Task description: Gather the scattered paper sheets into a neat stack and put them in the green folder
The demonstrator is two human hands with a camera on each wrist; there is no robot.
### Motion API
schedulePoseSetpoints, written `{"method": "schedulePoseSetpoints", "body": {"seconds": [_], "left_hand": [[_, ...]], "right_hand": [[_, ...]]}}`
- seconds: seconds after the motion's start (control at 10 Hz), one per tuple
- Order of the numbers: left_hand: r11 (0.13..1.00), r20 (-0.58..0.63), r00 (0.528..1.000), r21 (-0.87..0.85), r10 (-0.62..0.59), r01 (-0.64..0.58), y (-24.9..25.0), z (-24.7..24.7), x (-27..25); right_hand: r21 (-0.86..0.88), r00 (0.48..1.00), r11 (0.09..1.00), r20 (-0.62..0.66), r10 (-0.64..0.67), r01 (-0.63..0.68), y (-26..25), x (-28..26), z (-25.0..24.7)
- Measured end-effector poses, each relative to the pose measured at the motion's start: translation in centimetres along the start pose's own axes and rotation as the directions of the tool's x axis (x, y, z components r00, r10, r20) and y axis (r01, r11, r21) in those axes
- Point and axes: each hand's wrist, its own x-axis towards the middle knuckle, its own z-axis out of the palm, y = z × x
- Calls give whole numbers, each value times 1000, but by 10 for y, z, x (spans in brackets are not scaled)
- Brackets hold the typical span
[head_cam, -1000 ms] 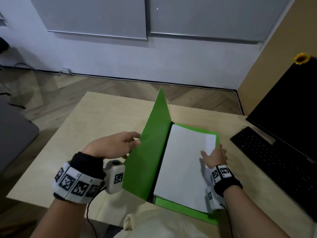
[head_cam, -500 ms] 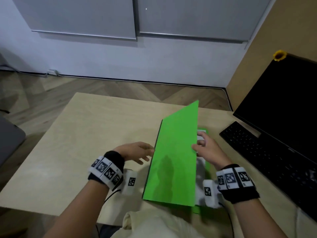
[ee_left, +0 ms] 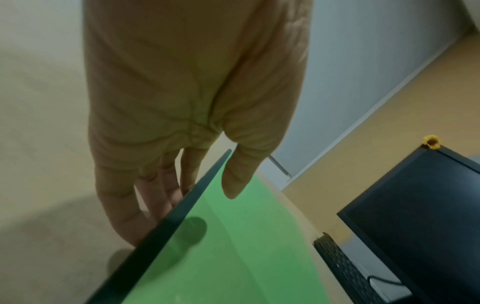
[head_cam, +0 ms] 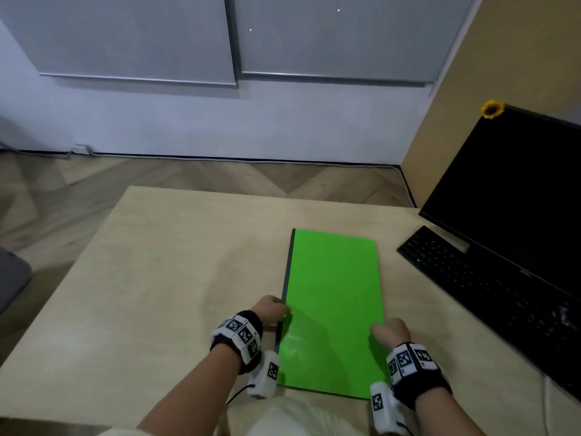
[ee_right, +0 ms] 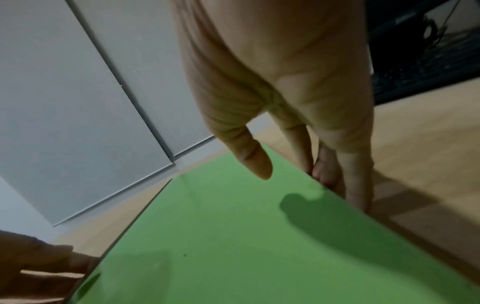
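The green folder (head_cam: 333, 303) lies shut and flat on the wooden table (head_cam: 173, 278), with its dark spine on the left. No paper sheets show; the cover hides whatever is inside. My left hand (head_cam: 270, 309) is at the spine near the front. In the left wrist view its fingers (ee_left: 166, 197) reach down straight beside the spine and the thumb hovers over the folder's cover (ee_left: 233, 257). My right hand (head_cam: 388, 333) is at the folder's right edge. The right wrist view shows straight fingers (ee_right: 355, 185) alongside that edge and the thumb above the folder (ee_right: 221, 236).
A black keyboard (head_cam: 471, 278) and a dark monitor (head_cam: 518, 199) stand just right of the folder. A grey object (head_cam: 9, 278) sits off the table's left side. Bare tabletop stretches left of and beyond the folder.
The raised green cover swung down to the right and now lies shut over the white sheets. My right hand left the paper for the folder's right edge; my left moved to the spine.
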Motion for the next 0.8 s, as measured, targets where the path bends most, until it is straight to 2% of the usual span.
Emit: {"method": "schedulePoseSetpoints", "body": {"seconds": [0.1, 0.2, 0.3, 0.4, 0.6, 0.7, 0.8], "left_hand": [[1000, -45, 999, -18, -2, 1, -10, -20, 2], [999, -143, 990, -46, -21, 14, -21, -57, 1], [998, -238, 970, -61, -40, 26, -36, -101, 5], [994, -266, 961, -95, -76, 52, -44, -138, 9], [980, -179, 974, -166, -141, 112, -48, -173, 23], [987, -152, 982, -132, -112, 92, -49, -179, 26], [979, -66, 987, -156, -144, 133, -70, -184, 23]], "right_hand": [[53, 1000, 999, 25, 13, -14, -23, -4, 17], [83, 994, 996, 104, -25, 16, -45, 14, 48], [73, 982, 992, 146, -117, 107, -79, 3, 79], [70, 964, 985, 206, -170, 158, -107, -14, 100], [78, 964, 975, 147, -220, 210, -123, -26, 111], [106, 961, 968, 137, -241, 227, -121, -30, 110], [107, 966, 972, 131, -224, 211, -118, -38, 105]]}}
